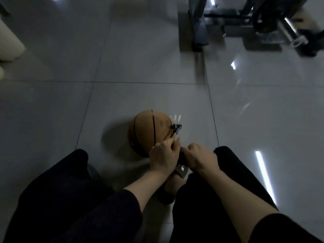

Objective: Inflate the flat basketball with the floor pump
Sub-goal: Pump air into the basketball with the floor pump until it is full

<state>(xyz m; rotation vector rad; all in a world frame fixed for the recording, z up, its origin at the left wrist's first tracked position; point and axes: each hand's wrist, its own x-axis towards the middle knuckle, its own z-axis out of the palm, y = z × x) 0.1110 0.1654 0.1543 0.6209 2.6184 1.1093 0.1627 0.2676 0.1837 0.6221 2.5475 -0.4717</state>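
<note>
Head view: basketball [150, 132] on floor tiles [52, 111] ahead of knees, pump head [177, 129] plugged in at its right side. Left hand [162, 157] and right hand [201, 157] both grasp pump handle [182, 156]. Judgement: pumping step; drive full, vertical strokes, keep base pinned, watch hose stays seated

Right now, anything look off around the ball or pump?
Basketball looks misshapen, its near side sagging rather than round, so it is underinflated. Pump head sits at its right side. Both hands grip the pump handle. Nothing spilled.
</note>
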